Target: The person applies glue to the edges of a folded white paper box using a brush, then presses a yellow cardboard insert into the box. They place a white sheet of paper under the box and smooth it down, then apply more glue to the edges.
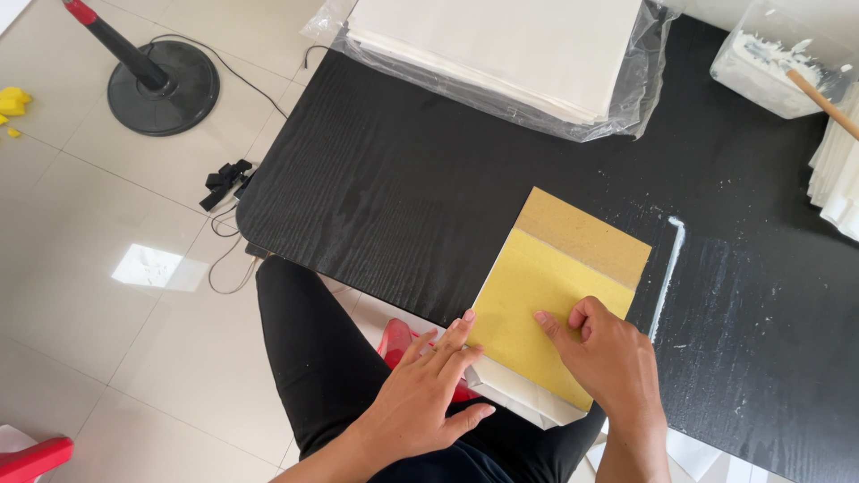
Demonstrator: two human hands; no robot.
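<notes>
A yellow sheet [528, 304] lies over a brown board [586, 234] and a white sheet [523, 394] at the near edge of the black table [394, 188]. My left hand [429, 394] is flat, fingers apart, its fingertips touching the yellow sheet's near left edge. My right hand [608, 353] rests on the yellow sheet with the forefinger pressing down and the other fingers curled. Neither hand holds anything.
A stack of white sheets in clear plastic wrap [501, 54] lies at the table's far side. A clear tub of white paste with a wooden stick [778, 63] stands far right. White smears [667, 277] mark the table. A black stand base [161, 85] sits on the tiled floor.
</notes>
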